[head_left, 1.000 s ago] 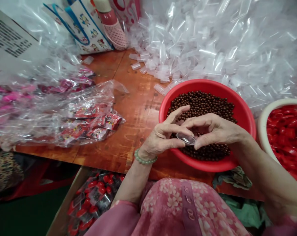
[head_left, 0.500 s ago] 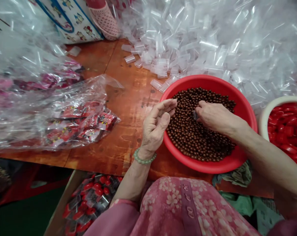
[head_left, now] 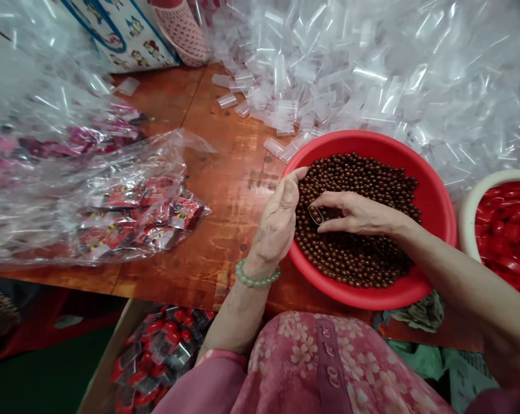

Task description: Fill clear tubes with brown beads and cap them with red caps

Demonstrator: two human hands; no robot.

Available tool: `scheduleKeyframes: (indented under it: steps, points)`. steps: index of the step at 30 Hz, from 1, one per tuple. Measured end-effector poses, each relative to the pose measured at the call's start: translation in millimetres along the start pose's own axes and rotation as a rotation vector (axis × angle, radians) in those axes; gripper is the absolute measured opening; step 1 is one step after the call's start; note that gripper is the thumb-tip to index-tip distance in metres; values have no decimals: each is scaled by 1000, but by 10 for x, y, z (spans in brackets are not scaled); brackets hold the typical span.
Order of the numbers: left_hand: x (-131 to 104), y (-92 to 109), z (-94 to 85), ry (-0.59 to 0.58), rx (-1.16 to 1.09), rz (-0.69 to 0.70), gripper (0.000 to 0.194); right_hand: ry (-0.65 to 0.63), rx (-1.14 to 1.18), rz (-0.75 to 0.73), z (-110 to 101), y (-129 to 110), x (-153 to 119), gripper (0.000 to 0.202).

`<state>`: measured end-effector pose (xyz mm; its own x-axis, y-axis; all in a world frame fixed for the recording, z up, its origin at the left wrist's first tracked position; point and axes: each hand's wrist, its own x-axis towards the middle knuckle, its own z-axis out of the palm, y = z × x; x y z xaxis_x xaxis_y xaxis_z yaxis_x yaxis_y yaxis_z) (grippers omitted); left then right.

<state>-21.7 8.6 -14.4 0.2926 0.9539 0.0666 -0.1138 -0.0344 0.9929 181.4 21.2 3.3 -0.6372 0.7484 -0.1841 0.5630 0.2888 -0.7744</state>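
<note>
Brown round beads [head_left: 354, 259] fill much of a red basin [head_left: 436, 224]. My right hand [head_left: 354, 214] reaches over the beads from the right, thumb and forefinger curved around the rim of a small clear container [head_left: 316, 215] down among them. At the basin's left rim is my left hand [head_left: 279, 224], upright with its fingers extended and its back toward me; its palm side faces the beads and is mostly hidden. A pale green bead bracelet [head_left: 258, 277] circles the left wrist.
Clear plastic pieces [head_left: 372, 75] are heaped behind the basin. A white-rimmed bowl of red pieces [head_left: 469, 218] stands at right. Bagged red packets [head_left: 126, 218] lie at left on the wooden table [head_left: 225, 190]. Below the edge, a box holds red-and-clear items [head_left: 160, 356].
My right hand has moved left and slightly down through the beads, its thumb and forefinger wider around the clear container. My left hand has turned and shifted slightly right.
</note>
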Motion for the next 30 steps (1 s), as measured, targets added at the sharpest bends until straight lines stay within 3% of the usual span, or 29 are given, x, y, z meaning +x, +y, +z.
scheduleKeyframes:
  steps: [3, 7, 14, 19, 25, 30]
  points:
    - [6, 12, -26, -6, -73, -35, 57, 24, 277, -5, -94, -54, -95, 47]
    - [-20, 22, -43, -22, -92, -40, 51, 83, 456, -25, -198, -111, -164, 49]
    - [-76, 105, 40, -315, -257, -143, 64, 106, 603, -51, -255, -119, -207, 49]
    - [-61, 128, 94, -285, -267, -205, 61, 96, 749, -33, -205, -187, -224, 58]
    - [-50, 147, 96, -288, -232, -266, 60, 285, 607, -47, -181, -224, -227, 46]
    - [-43, 119, 101, -294, -225, -276, 60, 331, 554, -60, -175, -186, -233, 42]
